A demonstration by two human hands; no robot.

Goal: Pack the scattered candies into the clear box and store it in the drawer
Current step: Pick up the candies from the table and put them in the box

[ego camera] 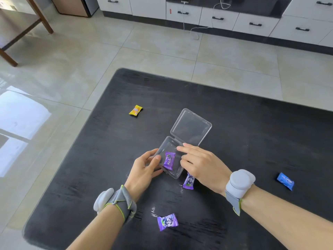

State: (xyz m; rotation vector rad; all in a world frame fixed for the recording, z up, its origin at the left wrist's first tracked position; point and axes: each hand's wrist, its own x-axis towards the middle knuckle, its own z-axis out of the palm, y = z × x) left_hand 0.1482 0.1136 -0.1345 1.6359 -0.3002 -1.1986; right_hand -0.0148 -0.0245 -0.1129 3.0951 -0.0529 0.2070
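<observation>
The clear box (191, 129) lies open on the black table (252, 138), its lid flat toward the far side. One purple candy (169, 161) rests inside the base. My left hand (144, 170) grips the base's left rim. My right hand (200, 163) hovers over the base's right side, fingers spread, nothing visibly held. A second purple candy (188, 181) lies just under my right hand beside the box. A third purple candy (167, 222) sits near the table's front. A yellow candy (135, 110) lies far left, a blue candy (285, 181) far right.
White cabinet drawers with dark handles (218, 18) line the far wall, with a white charging cable (195, 30) trailing onto the tiled floor. A wooden table leg (45, 20) stands at the upper left. Both wrists wear grey strap-on devices.
</observation>
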